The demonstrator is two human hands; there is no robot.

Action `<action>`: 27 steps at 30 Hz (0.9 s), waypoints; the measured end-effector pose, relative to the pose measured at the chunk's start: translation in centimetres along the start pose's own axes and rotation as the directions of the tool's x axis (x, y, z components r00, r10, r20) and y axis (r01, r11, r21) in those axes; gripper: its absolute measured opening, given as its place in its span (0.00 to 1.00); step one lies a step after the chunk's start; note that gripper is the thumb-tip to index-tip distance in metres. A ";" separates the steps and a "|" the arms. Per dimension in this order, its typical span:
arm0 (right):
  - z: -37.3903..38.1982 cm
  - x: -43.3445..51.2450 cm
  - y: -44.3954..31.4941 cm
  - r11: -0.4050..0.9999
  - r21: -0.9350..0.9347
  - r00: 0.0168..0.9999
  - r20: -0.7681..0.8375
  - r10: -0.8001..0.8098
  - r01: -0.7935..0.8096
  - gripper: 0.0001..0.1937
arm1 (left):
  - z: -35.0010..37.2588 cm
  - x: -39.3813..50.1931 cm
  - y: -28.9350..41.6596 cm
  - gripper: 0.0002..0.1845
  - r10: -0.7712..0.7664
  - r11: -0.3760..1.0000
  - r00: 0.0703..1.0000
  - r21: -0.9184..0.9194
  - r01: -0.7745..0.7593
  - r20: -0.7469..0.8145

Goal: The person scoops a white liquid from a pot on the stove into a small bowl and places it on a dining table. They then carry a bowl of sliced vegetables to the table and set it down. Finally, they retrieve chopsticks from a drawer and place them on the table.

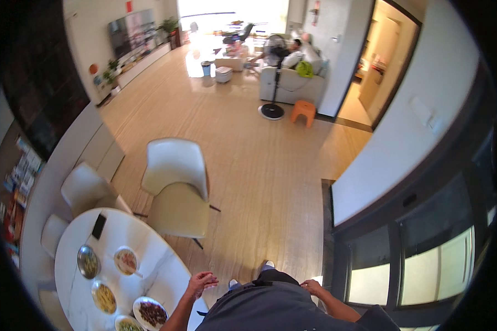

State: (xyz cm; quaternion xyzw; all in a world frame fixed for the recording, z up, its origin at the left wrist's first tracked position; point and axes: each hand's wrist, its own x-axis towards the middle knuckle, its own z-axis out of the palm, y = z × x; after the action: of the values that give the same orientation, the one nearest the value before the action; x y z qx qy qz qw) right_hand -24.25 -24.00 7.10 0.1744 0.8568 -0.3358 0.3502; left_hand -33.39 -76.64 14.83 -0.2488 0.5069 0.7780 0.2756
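My left hand [202,284] hangs in the air just past the right edge of the marble-patterned table [165,265], fingers loosely spread and holding nothing. Close to my right hip, my right hand [312,287] is partly hidden by my dark shirt, so its grip is unclear. On the table stand a metal bowl of food [88,262], a bowl with chopsticks or a utensil across it [126,260], a plate of yellow food [104,297], a plate of dark food [150,313] and a dish of green food [128,324]. A black phone [99,226] lies near the far end.
A cream chair [178,207] stands beyond the table, with more chairs at its left. Farther off are a pedestal fan [272,111], an orange stool [304,111] and a sofa [290,85] with a person on it. Dark-framed glass doors [393,231] are at my right.
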 end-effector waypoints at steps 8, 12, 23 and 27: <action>2.5 2.2 11.7 0.991 0.023 0.991 0.023 0.132 -0.133 0.16 | 3.9 4.3 1.1 0.21 -0.079 0.986 0.996 0.150 0.073 0.038; 1.2 3.5 12.1 0.982 0.089 0.985 0.046 0.166 -0.169 0.17 | 6.3 9.0 1.0 0.12 -0.083 0.983 0.996 0.160 0.085 -0.020; -10.8 6.3 18.3 0.996 0.087 0.971 -0.241 -0.009 0.031 0.18 | 38.4 20.9 8.9 0.08 -0.122 0.894 0.932 0.446 -0.047 0.342; -12.6 3.1 22.9 0.865 0.500 0.872 -0.441 0.210 0.045 0.17 | 55.0 22.0 11.7 0.13 -0.085 0.829 0.794 0.485 -0.279 0.602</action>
State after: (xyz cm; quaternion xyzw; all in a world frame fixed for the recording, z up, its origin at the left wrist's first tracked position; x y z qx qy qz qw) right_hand -20.25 1.36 1.10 0.3737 0.7929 -0.4739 0.0839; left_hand -63.23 -25.75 27.75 0.1282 0.6071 0.6500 0.4387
